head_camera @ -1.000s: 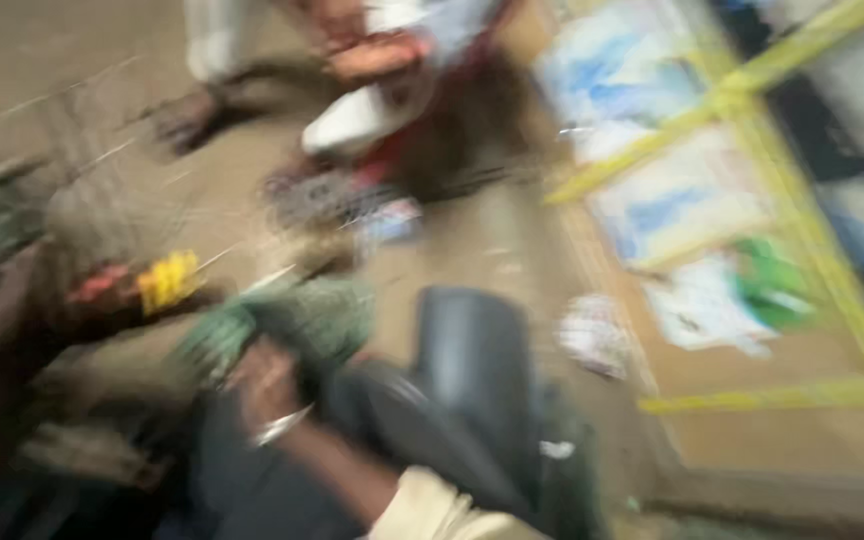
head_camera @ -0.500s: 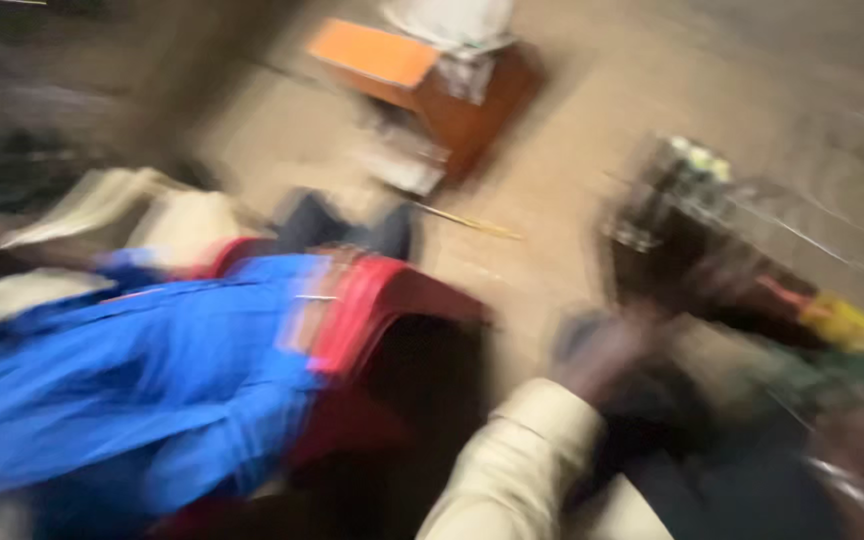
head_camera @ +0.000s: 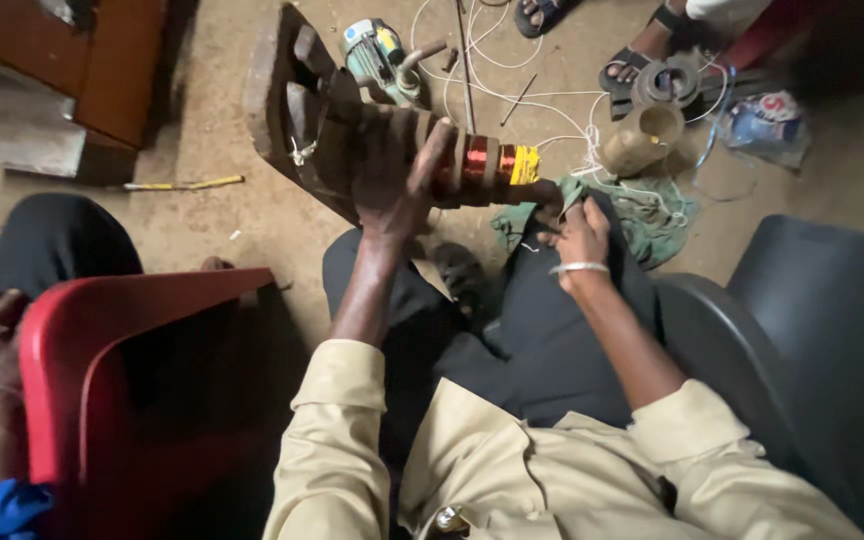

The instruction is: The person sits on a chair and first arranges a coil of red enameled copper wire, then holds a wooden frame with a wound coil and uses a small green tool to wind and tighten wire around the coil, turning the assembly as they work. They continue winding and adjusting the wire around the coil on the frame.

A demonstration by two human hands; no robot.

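Copper-wound cylindrical motor core with a yellow-taped end (head_camera: 487, 165) sits level above our lap. Our left hand (head_camera: 392, 185) wraps fingers around its dark middle, clamped tight. Our right hand (head_camera: 577, 235) pinches at the taped end, fingers curled; exact hold unclear. Just under that end: crumpled green cloth (head_camera: 642, 215). Beyond it, white loose wire (head_camera: 512, 95) on the floor. Red plastic chair (head_camera: 142, 380) well left of the grip.

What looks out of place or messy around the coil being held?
White wire lies in loose tangled loops across the dirt floor, running beside the pump motor. The left hand grips the copper coil; the right hand rests on a crumpled green cloth.
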